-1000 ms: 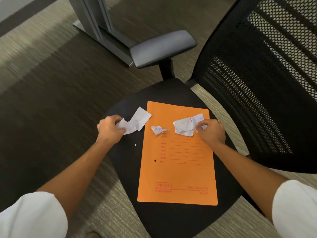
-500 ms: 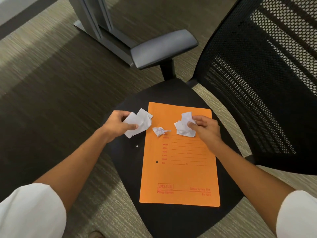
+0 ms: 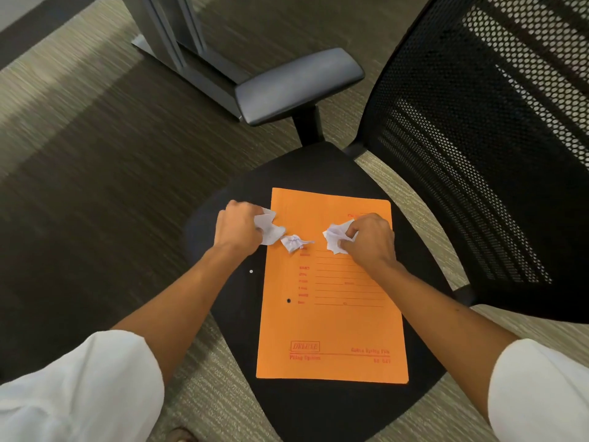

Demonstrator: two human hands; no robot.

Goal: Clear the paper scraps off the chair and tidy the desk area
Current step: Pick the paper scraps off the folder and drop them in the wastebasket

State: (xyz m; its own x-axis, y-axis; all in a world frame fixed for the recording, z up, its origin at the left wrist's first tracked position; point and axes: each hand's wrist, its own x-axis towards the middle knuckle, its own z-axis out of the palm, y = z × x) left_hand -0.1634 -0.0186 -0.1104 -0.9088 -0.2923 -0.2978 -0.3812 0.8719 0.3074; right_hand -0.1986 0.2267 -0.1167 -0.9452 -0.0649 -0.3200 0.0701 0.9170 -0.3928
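Note:
An orange file folder (image 3: 331, 314) lies flat on the black chair seat (image 3: 223, 301). My left hand (image 3: 237, 229) is closed on white paper scraps (image 3: 269, 228) at the folder's upper left edge. My right hand (image 3: 371, 240) grips a crumpled bunch of white scraps (image 3: 334, 239) over the folder's top. Between the two hands a small twisted paper ball (image 3: 294, 243) rests loose on the folder. A tiny white fleck (image 3: 251, 271) lies on the seat left of the folder.
The chair's black mesh backrest (image 3: 478, 138) rises at the right, and a grey padded armrest (image 3: 296, 84) stands behind the seat. A grey metal desk leg (image 3: 178, 39) sits on the carpet at the top. Striped carpet surrounds the chair.
Both hands have closed tighter, crumpling their scraps into bunches. The left hand's flat pieces are now scrunched in the fist. The small paper ball has stayed in place.

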